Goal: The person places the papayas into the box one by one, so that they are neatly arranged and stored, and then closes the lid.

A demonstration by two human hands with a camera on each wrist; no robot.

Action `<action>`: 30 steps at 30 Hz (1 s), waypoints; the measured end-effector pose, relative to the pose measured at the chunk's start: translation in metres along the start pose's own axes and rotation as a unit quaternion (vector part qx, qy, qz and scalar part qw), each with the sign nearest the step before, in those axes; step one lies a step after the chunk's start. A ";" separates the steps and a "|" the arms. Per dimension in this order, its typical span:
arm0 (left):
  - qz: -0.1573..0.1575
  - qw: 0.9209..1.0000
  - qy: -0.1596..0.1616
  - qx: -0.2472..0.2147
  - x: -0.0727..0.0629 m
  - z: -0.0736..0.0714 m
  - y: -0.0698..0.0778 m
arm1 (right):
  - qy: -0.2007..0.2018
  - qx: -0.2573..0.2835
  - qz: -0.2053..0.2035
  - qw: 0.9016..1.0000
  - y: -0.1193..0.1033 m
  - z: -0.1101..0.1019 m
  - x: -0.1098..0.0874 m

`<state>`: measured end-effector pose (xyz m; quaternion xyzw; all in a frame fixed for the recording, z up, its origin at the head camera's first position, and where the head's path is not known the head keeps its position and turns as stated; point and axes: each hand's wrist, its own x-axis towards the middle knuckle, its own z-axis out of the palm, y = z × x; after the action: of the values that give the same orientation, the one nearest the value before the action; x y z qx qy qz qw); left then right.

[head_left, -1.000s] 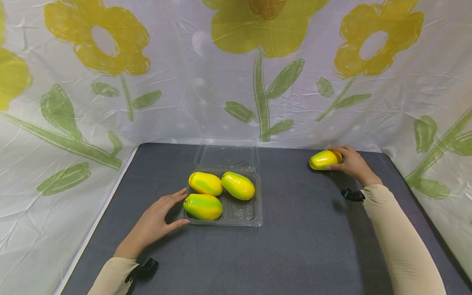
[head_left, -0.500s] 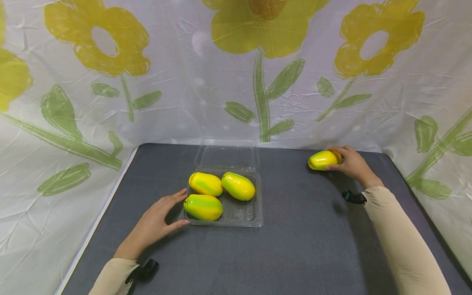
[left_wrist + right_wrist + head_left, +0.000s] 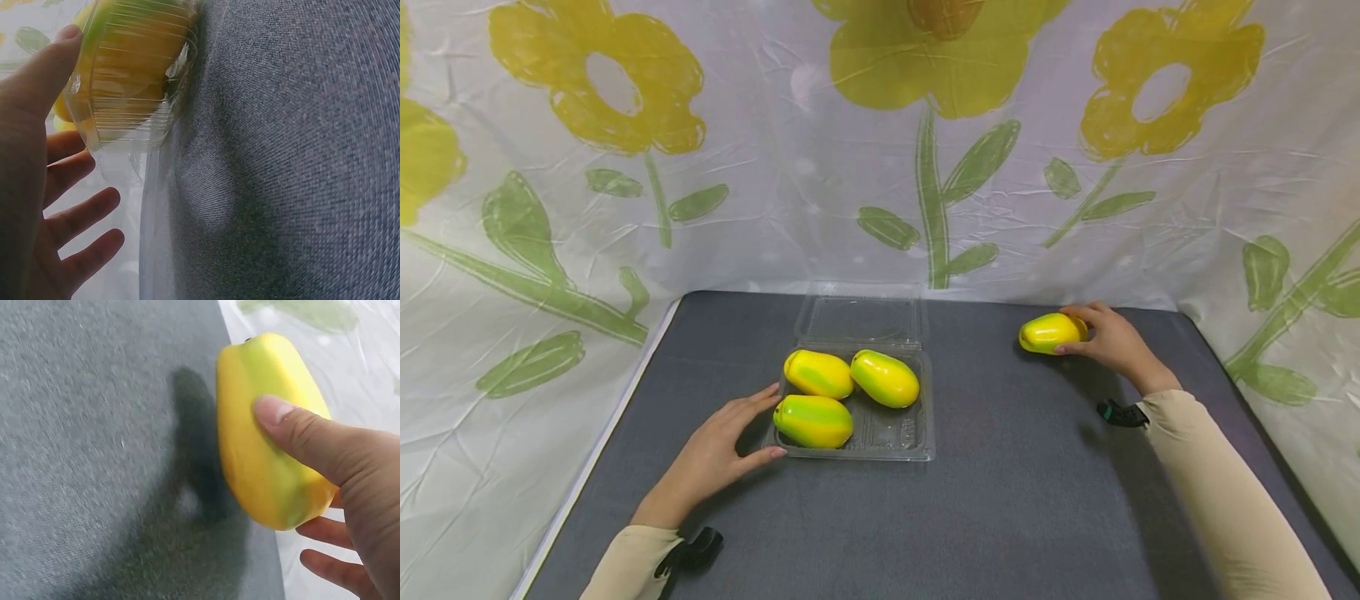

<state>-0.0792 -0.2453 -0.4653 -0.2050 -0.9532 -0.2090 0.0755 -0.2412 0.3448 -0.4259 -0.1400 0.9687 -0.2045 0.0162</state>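
Note:
My right hand [image 3: 1116, 343] grips a yellow-green papaya [image 3: 1048, 333] near the far right of the table. In the right wrist view the thumb lies across the papaya [image 3: 265, 437], with the other fingers partly hidden behind it. Its shadow falls beside it on the cloth; whether it is lifted clear I cannot tell. My left hand [image 3: 718, 450] rests against the left side of a clear plastic box [image 3: 891, 452], fingers spread and fairly straight. Inside that box lie a front papaya [image 3: 812, 422], a back-left papaya [image 3: 817, 373] and a right papaya [image 3: 885, 378].
The box's clear lid [image 3: 860, 319] is folded back toward the rear wall. Dark grey cloth covers the table [image 3: 985, 508]. A white curtain [image 3: 760, 208] with printed yellow flowers stands at the back and both sides. Bare tabletop lies between box and right hand.
My right hand has drawn the gripped papaya slightly left and toward me. The left hand, the box and the three papayas inside have stayed put.

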 end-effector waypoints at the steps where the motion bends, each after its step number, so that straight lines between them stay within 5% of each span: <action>1: 0.000 1.000 0.000 0.001 0.000 0.000 0.000 | 0.000 0.000 -0.001 1.000 -0.001 0.001 0.000; 30: -0.001 1.000 0.003 -0.004 0.000 0.001 0.000 | 0.003 -0.018 -0.076 0.997 -0.066 0.016 -0.013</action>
<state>-0.0791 -0.2451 -0.4660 -0.2040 -0.9524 -0.2131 0.0769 -0.2099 0.2845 -0.4147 -0.2132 0.9588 -0.1877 -0.0050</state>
